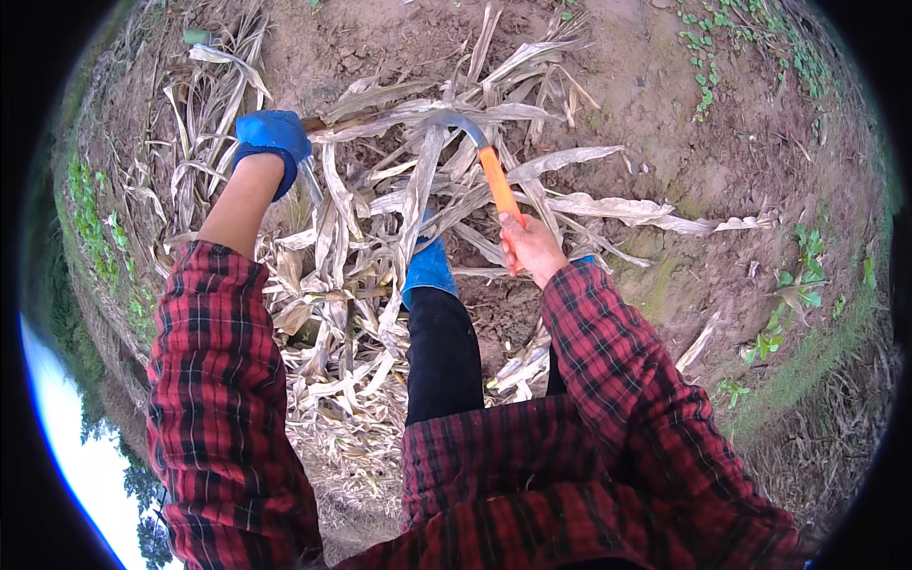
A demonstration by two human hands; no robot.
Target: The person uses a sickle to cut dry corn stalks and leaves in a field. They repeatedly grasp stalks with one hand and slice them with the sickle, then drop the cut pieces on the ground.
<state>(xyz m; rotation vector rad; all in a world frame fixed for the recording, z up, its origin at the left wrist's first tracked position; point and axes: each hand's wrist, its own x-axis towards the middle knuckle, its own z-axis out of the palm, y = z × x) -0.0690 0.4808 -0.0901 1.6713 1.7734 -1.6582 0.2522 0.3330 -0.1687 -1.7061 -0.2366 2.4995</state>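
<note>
My left hand (273, 142), in a blue glove, is closed around the dry brown stalk (342, 128) of a maize plant at the upper left. Withered leaves (420, 178) hang from the stalk and spread to the right. My bare right hand (531, 246) grips the orange handle (499, 182) of a sickle. Its curved metal blade (459, 122) reaches up and left over the dry leaves, its tip end hard to make out among them. Whether the blade touches the stalk, I cannot tell.
A blue boot (429, 267) stands among dry leaves below the sickle. More maize litter (342, 385) lies around my legs, and another heap of dry leaves (203, 107) is at the upper left. Bare soil (641, 92) and low green weeds (805, 285) show at the right.
</note>
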